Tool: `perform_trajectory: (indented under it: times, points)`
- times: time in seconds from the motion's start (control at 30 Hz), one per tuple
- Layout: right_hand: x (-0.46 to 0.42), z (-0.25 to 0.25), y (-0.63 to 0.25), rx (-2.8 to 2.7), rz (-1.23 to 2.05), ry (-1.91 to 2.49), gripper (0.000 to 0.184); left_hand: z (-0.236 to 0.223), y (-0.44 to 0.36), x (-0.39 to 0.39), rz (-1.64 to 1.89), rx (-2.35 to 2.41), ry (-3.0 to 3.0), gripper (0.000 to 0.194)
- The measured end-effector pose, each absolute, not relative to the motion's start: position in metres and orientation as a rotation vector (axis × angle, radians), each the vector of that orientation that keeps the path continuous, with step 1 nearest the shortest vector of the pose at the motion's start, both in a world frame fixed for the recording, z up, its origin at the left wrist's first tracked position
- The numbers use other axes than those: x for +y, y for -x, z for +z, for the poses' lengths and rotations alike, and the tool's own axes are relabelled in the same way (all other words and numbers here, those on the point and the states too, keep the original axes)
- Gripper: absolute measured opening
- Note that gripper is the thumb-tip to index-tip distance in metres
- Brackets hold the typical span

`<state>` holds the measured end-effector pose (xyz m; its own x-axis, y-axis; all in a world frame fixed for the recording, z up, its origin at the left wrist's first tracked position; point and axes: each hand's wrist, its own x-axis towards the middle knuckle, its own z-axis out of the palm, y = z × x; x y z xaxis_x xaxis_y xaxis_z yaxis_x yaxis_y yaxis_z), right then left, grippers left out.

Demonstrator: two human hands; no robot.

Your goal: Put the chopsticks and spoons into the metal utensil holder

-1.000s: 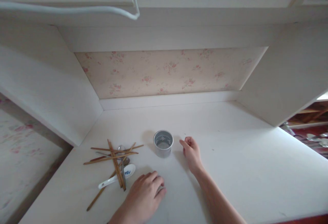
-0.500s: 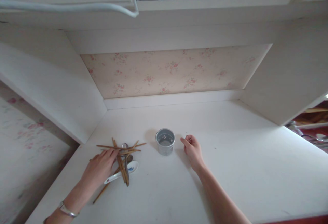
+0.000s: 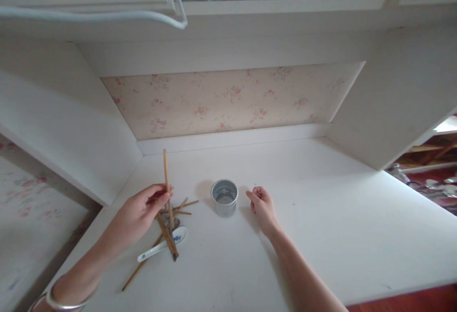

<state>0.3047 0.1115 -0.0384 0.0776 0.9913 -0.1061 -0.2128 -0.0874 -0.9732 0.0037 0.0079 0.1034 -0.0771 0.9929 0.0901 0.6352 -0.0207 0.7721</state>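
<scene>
As the left hand (image 3: pixel 139 211) pinches 1 wooden chopstick (image 3: pixel 166 171), the right (image 3: pixel 263 211) curls near a perforated cup (image 3: pixel 225 209).

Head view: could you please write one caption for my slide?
Left hand holds a wooden chopstick at the utensil pile; the right hand is beside a perforated metal cup.

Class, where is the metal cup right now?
In the head view, the metal cup stands below centre on the counter, just left of the right hand, right of the chopsticks.
</scene>
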Motion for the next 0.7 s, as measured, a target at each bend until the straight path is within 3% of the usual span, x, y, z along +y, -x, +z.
perform_trajectory:
  times: [0.13, 0.23, 0.43, 0.7]
  points:
    - [0.111, -0.038, -0.305, -0.936, 1.309, 1.159, 0.032, 0.143, -0.063, 0.023, 1.371, 1.375, -1.47, 0.028]
    - [0.11, -0.037, -0.305, -0.941, 1.311, 1.161, 0.032, 0.142, -0.09, 0.053, 1.553, 1.248, -1.484, 0.029]
    - [0.11, -0.032, -0.304, -0.949, 1.324, 1.162, 0.031, 0.094, -0.105, 0.105, 1.449, 1.368, -1.472, 0.03]
    - [0.111, -0.033, -0.304, -0.957, 1.349, 1.163, 0.034, 0.045, -0.119, 0.108, 1.309, 1.478, -1.415, 0.036]
